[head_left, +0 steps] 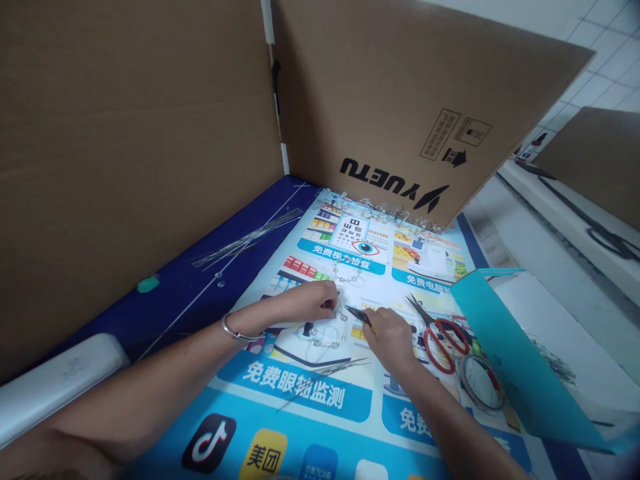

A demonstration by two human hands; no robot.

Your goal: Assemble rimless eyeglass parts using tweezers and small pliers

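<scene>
workroom with cardboard screens [125, 167]

Scissors [439, 335] and tape roll [480, 381] on poster [295, 393], cardboard sheet [400, 100] behind.

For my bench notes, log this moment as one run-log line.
left hand: on beaded wire loop | right hand: holding small pliers | beside: red-handled scissors

Your big poster [295, 393] is bright blue and white, with lots of little pictures. The pliers [358, 315] in your right hand [390, 340] are black and yellow, the scissors [443, 340] by them have red handles, and the brown cardboard [400, 100] has black letters.
</scene>
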